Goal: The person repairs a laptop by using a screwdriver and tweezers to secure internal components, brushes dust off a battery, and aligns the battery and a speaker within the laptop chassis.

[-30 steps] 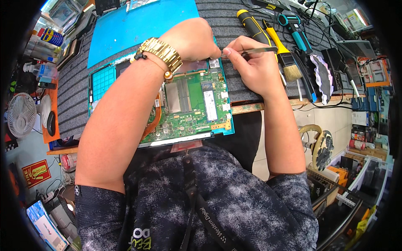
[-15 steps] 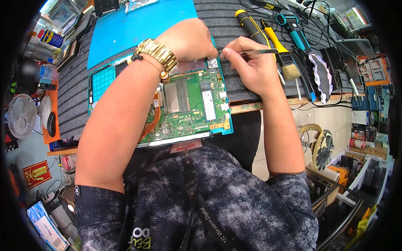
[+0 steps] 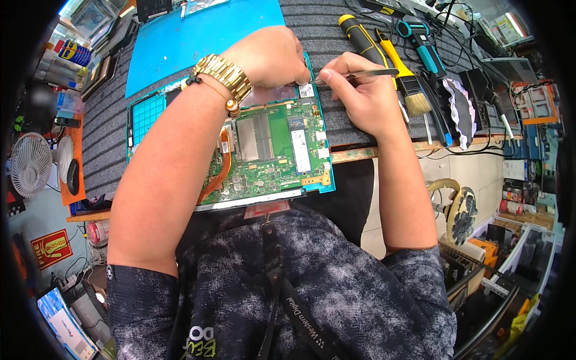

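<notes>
An opened laptop base (image 3: 322, 180) with a teal edge lies in front of me, its green circuit board (image 3: 277, 129) showing. On the board sit a white-labelled SSD stick (image 3: 299, 151), a silver memory slot area (image 3: 255, 138) and a copper heat pipe (image 3: 223, 171). My left hand (image 3: 273, 57) reaches across to the far right part of the base, fingers curled down by a small white-labelled card (image 3: 306, 90); anything in them is hidden. My right hand (image 3: 359, 90) is closed on dark tweezers (image 3: 372, 73), their tips beside that card and my left fingertips.
A blue laptop cover or mat (image 3: 180, 48) lies beyond the base on a grey ribbed mat (image 3: 336, 123). To the right are a yellow-black tool handle (image 3: 362, 39), a yellow brush (image 3: 414, 96) and a teal tool (image 3: 423, 48). A white fan (image 3: 31, 163) stands left.
Both hands stay by the same card, with only a slight shift. The laptop base has moved very slightly to the right.
</notes>
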A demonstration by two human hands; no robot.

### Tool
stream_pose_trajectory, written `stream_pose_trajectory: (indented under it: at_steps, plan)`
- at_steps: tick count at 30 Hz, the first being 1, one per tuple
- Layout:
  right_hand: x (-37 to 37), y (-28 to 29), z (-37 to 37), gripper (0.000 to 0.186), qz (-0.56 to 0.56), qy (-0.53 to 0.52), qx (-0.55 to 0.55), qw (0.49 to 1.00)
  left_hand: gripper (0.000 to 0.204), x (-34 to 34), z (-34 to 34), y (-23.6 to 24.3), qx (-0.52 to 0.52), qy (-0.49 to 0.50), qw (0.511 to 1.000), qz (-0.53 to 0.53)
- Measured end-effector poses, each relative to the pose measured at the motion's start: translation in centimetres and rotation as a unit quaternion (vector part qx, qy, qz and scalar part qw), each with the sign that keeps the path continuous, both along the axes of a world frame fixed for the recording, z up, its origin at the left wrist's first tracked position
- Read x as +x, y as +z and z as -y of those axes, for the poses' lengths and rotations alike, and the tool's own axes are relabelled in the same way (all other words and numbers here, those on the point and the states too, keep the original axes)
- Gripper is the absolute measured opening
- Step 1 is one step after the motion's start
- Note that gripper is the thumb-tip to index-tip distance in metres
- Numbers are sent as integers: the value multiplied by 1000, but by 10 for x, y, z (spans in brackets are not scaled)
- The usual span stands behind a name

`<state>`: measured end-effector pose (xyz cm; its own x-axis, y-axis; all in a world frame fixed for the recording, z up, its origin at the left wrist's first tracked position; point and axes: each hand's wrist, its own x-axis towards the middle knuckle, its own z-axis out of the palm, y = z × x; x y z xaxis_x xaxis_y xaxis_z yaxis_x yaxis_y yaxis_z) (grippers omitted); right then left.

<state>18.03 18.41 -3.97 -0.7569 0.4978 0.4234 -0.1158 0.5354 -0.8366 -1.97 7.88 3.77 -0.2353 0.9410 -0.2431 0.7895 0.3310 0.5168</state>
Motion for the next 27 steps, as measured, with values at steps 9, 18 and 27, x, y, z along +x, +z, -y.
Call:
stream_pose_trajectory:
  at_steps: [9, 18, 27]
  plan:
    - [1, 1, 1, 23, 0, -9, -46, 999, 21, 0, 1, 0, 5, 0, 1000, 5]
    - [-3, 9, 2, 27, 39, -52, -88, 994, 20, 1, 0, -1, 1, 11, 1000, 0]
    - [-6, 11, 0, 27, 73, -73, -74, 992, 20, 0, 0, -1, 0, 10, 1000, 15]
